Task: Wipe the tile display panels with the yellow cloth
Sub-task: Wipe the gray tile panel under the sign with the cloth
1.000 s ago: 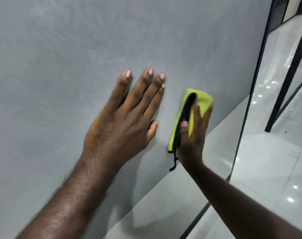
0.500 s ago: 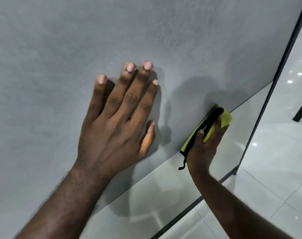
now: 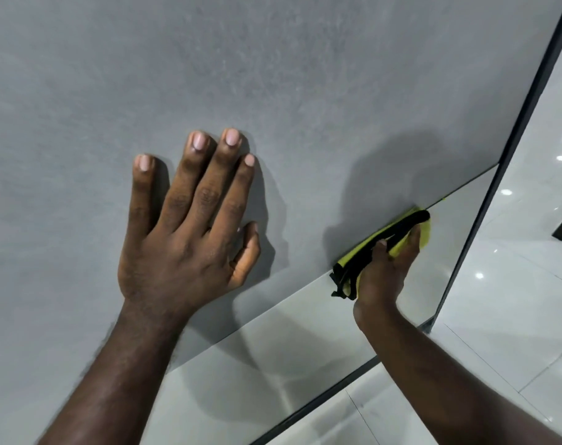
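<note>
My right hand (image 3: 385, 271) had slid the yellow cloth (image 3: 424, 234) down and to the right. A second before, the cloth was up in the middle of the grey panel (image 3: 273, 75). Now it sat right at the bottom edge of that panel, on the line where the lighter shiny panel (image 3: 273, 364) began. It was near the black frame (image 3: 530, 107) at the side too. I think this meant one long stroke down the grey panel was about done. The next stroke could start up high again, or go on to the shiny panel below.

My left hand (image 3: 190, 232) had stayed put. Its fingers (image 3: 206, 187) were straight and a little apart, lying flat on the grey panel. It held nothing. I think it was just holding me steady.

The fingers (image 3: 413, 239) of my right hand were bent over the folded cloth and close together. My thumb lay on the cloth's black edge. So that hand gripped the cloth and pressed it on the panel. A bit of black trim hung loose below my hand. The white floor (image 3: 514, 316) shone with little lights off to the right.
</note>
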The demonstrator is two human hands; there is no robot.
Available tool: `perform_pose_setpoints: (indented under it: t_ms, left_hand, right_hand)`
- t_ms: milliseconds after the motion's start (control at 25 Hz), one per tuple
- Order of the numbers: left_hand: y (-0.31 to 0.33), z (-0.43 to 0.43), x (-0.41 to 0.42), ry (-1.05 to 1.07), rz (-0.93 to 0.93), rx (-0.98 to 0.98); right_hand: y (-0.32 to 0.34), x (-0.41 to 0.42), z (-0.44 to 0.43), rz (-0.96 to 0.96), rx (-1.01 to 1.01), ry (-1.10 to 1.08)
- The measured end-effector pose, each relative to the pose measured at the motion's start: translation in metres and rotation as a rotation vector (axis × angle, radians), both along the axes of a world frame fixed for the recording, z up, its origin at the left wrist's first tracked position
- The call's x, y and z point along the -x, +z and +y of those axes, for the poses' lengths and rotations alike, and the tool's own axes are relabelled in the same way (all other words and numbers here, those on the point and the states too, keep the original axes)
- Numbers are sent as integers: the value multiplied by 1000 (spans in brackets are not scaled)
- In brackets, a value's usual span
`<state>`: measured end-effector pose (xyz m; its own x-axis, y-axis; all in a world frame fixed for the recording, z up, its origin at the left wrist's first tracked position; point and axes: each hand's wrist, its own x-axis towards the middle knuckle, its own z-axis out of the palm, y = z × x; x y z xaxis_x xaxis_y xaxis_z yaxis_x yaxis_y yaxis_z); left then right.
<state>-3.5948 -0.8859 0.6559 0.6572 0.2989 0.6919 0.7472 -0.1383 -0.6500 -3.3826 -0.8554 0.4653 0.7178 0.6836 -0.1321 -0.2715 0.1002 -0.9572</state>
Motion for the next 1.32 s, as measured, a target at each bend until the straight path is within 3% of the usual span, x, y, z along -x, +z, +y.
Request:
perform_pose_setpoints:
  t_ms: [40, 120, 160, 200, 280, 320, 440, 480, 520, 600, 640, 760, 800, 840, 920, 960, 1080, 1120, 1160, 1240, 1280, 1320]
  left_hand:
    - [-1, 0, -1, 2, -6, 3]
    - [-3, 0, -1, 10, -15, 7]
    - [-3, 0, -1, 9, -19, 7]
    - [-2, -1, -2, 3, -23, 9]
    - [-3, -2, -3, -6, -33, 14]
    - [-4, -2, -3, -6, -35, 14]
    - [-3, 0, -3, -1, -24, 27]
    - [-2, 0, -3, -5, -16, 36]
    - [-1, 0, -2, -11, -11, 46]
    - [4, -4, -2, -25, -40, 86]
    - [8, -7, -3, -30, -89, 113]
    - [41, -13, -3, -17, -258, 105]
    - [57, -14, 1, -11, -295, 76]
    - [73, -14, 6, -8, -325, 51]
    - [101, -13, 17, -21, -360, 9]
    - [110, -13, 20, -30, -360, -8]
    - [118, -11, 19, -39, -329, -15]
    - [117, -11, 19, -46, -325, -9]
    - [118, -12, 20, -54, -324, -4]
    - [118, -14, 23, -66, -322, 12]
    - [119, -14, 24, -69, -323, 11]
    - [120, -14, 24, -70, -318, 7]
  right_hand:
    - [12, 1, -7, -72, -26, 17]
    - [13, 3, -18, -483, -269, 63]
    - [14, 0, -17, -578, -324, 53]
    - [11, -4, -11, -518, -304, 28]
    - [12, -7, 2, -70, -70, 4]
    - [21, -5, 0, 1, 9, -6]
    - [41, 5, -13, -609, -373, 42]
    - [49, 1, -8, -712, -427, 15]
    - [55, -5, 4, -678, -417, -29]
    - [83, -15, 21, -345, -241, -82]
    - [101, -16, 20, -379, -243, -77]
    - [133, -31, 21, -1275, -638, 54]
    - [154, -39, 27, -1349, -697, 47]
    - [173, -44, 35, -1261, -698, 5]
    - [220, -41, 39, -831, -547, -103]
    - [237, -31, 34, -806, -516, -117]
    - [260, -28, 21, -1597, -763, 67]
    - [273, -32, 20, -1665, -816, 111]
    - [285, -36, 24, -1562, -807, 81]
    - [310, -36, 32, -1013, -658, -56]
    - [322, -27, 31, -833, -581, -96]
    - [328, -16, 27, -885, -557, -118]
